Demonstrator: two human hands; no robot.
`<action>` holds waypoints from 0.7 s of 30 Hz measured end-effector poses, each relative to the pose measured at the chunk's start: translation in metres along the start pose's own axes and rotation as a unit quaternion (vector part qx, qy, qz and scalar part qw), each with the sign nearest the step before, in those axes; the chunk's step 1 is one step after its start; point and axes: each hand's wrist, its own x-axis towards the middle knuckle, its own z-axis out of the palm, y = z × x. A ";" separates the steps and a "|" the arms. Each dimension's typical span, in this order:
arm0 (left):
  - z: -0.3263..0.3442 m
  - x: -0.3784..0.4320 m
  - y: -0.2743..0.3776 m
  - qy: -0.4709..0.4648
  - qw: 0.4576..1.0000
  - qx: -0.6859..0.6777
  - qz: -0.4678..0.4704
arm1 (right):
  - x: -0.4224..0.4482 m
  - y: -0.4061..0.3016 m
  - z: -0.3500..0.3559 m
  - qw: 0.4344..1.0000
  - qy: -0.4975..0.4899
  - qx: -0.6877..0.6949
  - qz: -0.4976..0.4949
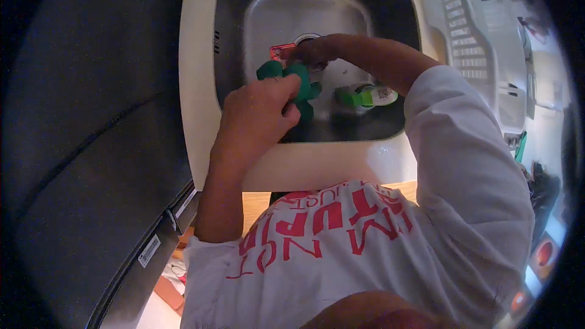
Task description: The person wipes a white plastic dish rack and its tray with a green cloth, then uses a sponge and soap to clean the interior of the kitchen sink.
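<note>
My left hand [260, 105] is closed on a green object with rounded lobes [301, 84], over the near left part of a steel sink [265, 18]. Its lobes stick out past my fingers; its exact kind is unclear. Deeper in the basin, my right hand [315, 52] reaches in from the right beside the drain [307, 36]. Its fingers are in shadow and touch or nearly touch a small red, straight-edged item [279, 50], partly hidden by the hand. To the right, a green and white plastic bottle [368, 97] lies on its side in the sink.
A pale countertop [320, 160] surrounds the sink. On the right stands a white plastic dish rack [470, 50]. A large dark panel [100, 77] rises close on the left. Wooden flooring [256, 205] shows below the counter's front edge.
</note>
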 end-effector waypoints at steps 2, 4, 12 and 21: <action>0.002 -0.002 0.001 0.004 1.000 0.005 0.018 | 0.012 0.003 0.001 0.994 0.039 -0.091 -0.050; 0.003 -0.003 0.000 0.005 0.999 0.009 0.032 | 0.013 -0.006 -0.003 0.947 0.059 -0.312 -0.046; -0.006 -0.006 0.001 0.030 0.998 0.004 0.052 | 0.000 -0.003 -0.069 0.894 0.337 -0.258 -0.144; -0.001 0.001 -0.003 0.026 0.998 0.021 0.059 | -0.028 -0.019 -0.028 0.822 0.238 -0.515 -0.043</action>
